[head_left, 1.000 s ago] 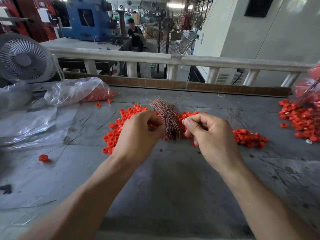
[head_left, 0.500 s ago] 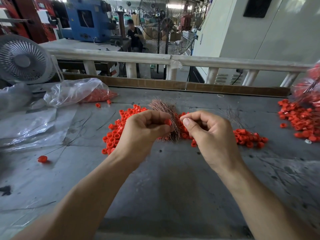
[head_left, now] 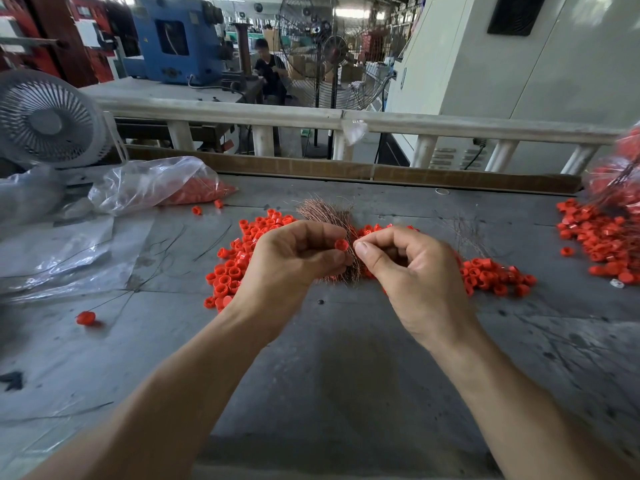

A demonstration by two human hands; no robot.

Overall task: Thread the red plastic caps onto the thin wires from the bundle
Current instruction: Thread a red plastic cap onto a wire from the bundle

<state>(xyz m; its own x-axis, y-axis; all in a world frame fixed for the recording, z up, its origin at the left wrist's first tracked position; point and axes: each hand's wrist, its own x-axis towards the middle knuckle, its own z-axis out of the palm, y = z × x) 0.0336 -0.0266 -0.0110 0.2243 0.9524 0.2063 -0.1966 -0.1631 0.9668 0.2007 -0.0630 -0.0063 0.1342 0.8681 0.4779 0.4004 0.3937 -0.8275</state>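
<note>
Both forearms reach forward, hands nearly meeting. The left hand [head_left: 294,261] pinches a cap [head_left: 341,244] between thumb and fingertips; the right hand [head_left: 412,271] has curled fingers, thumb and forefinger pinched together.

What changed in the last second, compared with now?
The left hand has brought a red cap up in its fingers, clear of the wire bundle it grips. The right hand closed in, pinching. The loose caps on the table stayed put.

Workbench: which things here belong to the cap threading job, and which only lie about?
Job: left hand pinching a red cap; right hand; wire bundle; loose caps.
Lying about: plastic bag; desk fan; clear sheet.
</note>
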